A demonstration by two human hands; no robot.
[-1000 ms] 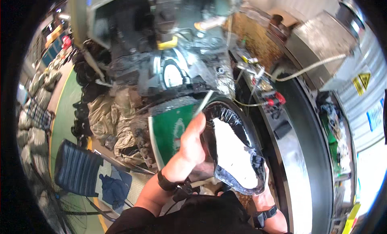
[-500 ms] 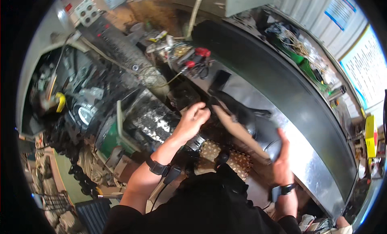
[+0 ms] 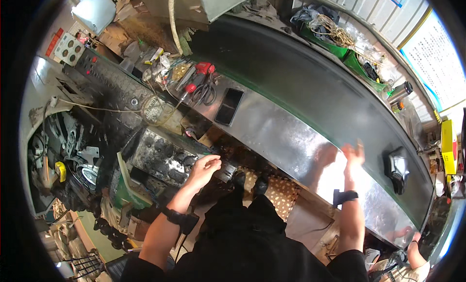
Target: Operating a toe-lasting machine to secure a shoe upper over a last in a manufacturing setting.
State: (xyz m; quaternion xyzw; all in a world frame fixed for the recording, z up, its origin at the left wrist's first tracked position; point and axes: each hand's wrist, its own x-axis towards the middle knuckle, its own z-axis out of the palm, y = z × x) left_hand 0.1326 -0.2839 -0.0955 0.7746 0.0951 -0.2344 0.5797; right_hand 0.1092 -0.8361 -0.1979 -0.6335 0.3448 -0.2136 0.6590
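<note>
My right hand (image 3: 354, 154) is over the metal ledge, at the near edge of the dark conveyor belt (image 3: 291, 70). Its fingers are apart, slightly smeared by motion, and it holds nothing. Farther right, a glossy black shoe-shaped piece (image 3: 399, 169) lies on the belt, apart from the hand. My left hand (image 3: 204, 171) hovers beside the stained metal machine block (image 3: 162, 155), its fingers curled in and nothing visible in them. A black phone (image 3: 229, 107) rests flat on the shiny metal ledge (image 3: 272, 127).
A red corded power tool (image 3: 200, 74) and clutter occupy the ledge's far end. Green bins (image 3: 330, 50) with cords and bags line the belt's far side. At lower right another person's hand (image 3: 415, 244) is by the ledge. A patterned mat (image 3: 279, 193) covers floor below.
The black shoe-shaped piece has gone from between my hands to the belt at right. My right hand is away from it and higher; my left has shifted left and down. The view has moved.
</note>
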